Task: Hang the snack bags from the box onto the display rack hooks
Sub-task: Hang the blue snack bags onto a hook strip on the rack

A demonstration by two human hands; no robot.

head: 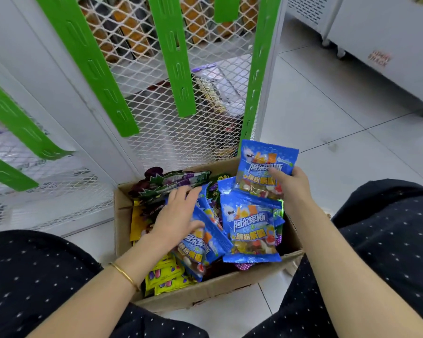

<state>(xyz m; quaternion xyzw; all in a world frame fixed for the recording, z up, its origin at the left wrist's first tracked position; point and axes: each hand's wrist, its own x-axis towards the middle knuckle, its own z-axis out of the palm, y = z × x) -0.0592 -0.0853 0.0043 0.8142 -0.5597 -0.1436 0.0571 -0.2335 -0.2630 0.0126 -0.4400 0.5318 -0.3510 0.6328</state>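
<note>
An open cardboard box [205,292] sits on the floor between my knees, filled with snack bags. My right hand [292,185] grips one blue snack bag [266,164], lifted above the box's far right corner. My left hand [178,214] lies on a blue bag [200,247] inside the box, with its thumb pressing on the bag's face. Another blue bag [250,228] lies flat beside it. Yellow bags [166,276] and dark purple bags [171,181] fill the left side. The white mesh display rack [171,132] with green strips [173,57] stands right behind the box; no hooks are visible.
Packaged goods show dimly behind the mesh panel. White floor tiles [327,113] spread to the right, where a white freezer cabinet [386,37] on casters stands at the far right. My knees in dark dotted fabric flank the box on both sides.
</note>
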